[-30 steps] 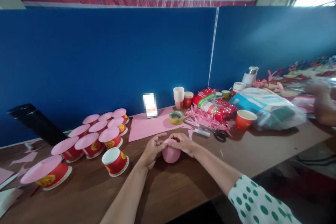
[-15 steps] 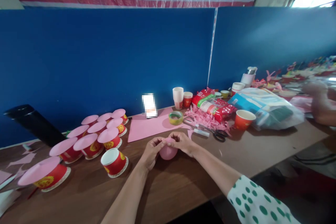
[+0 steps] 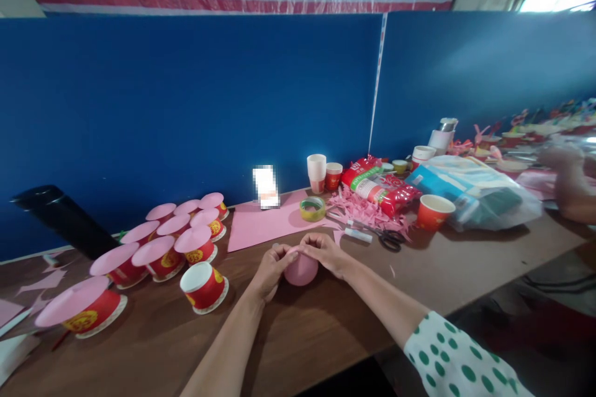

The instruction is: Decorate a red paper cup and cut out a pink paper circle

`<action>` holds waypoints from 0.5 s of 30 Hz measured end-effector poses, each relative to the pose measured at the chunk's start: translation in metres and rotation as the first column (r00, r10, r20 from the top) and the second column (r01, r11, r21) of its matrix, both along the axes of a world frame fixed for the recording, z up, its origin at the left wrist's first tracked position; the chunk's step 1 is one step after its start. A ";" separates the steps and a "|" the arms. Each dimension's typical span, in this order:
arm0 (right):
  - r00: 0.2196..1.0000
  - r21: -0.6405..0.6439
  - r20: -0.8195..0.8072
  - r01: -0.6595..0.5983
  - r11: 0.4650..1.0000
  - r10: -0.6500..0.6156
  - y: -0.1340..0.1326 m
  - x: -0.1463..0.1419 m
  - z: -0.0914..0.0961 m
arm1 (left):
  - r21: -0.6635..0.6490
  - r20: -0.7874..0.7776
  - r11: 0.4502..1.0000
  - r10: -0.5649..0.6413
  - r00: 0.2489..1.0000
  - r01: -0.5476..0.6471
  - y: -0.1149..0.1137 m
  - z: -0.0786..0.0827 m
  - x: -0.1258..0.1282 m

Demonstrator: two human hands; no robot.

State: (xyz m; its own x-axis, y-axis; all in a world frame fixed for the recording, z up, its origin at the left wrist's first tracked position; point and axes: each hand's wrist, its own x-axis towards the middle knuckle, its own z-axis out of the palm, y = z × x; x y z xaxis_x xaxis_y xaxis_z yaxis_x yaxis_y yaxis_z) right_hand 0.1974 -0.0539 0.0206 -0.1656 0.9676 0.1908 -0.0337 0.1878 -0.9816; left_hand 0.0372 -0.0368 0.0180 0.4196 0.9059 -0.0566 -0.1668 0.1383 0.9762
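Note:
A round piece of pink paper (image 3: 301, 272) is held between my two hands above the brown table (image 3: 298, 341). My left hand (image 3: 272, 270) pinches its upper left edge with thumb and fingers. On its upper right, my right hand (image 3: 326, 253) pinches it the same way, the fingertips of both hands close together. To the left stands a red paper cup (image 3: 203, 293) with an uncovered white top. Beyond it are several red cups topped with pink paper discs (image 3: 194, 238). A pink paper sheet (image 3: 261, 226) lies flat behind my hands.
Tape (image 3: 311, 209), scissors (image 3: 390, 240) and a glue stick (image 3: 358, 235) lie right of the sheet. Behind are pink paper shreds (image 3: 367, 211), a red packet (image 3: 382, 186), and stacked cups (image 3: 316, 173). A plastic bag (image 3: 484, 195) and another person's hand (image 3: 565, 180) are at right; a black bottle (image 3: 65, 220) leans at left.
The pink paper round has shifted very slightly between my fingers, its lower part now showing a little wider. Both hands keep their pinch, and the things on the table have stayed put.

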 end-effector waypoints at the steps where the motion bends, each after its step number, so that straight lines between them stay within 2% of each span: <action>1: 1.000 0.000 -0.001 -0.005 1.000 0.005 0.000 0.000 0.000 | -0.001 -0.001 1.000 -0.001 1.000 0.001 0.000 0.000 0.000; 15: 0.999 -0.056 -0.051 -0.002 0.998 -0.001 0.002 -0.003 -0.005 | 0.007 0.050 1.000 -0.007 0.999 0.007 -0.003 0.001 0.001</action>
State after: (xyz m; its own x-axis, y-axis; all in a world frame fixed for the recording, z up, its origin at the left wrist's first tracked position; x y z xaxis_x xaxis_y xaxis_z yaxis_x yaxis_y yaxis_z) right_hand 0.1943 -0.0520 0.0159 -0.1576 0.9768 0.1449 -0.0843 0.1329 -0.9875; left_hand 0.0386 -0.0398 0.0193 0.4280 0.9033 -0.0297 -0.2142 0.1333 0.9677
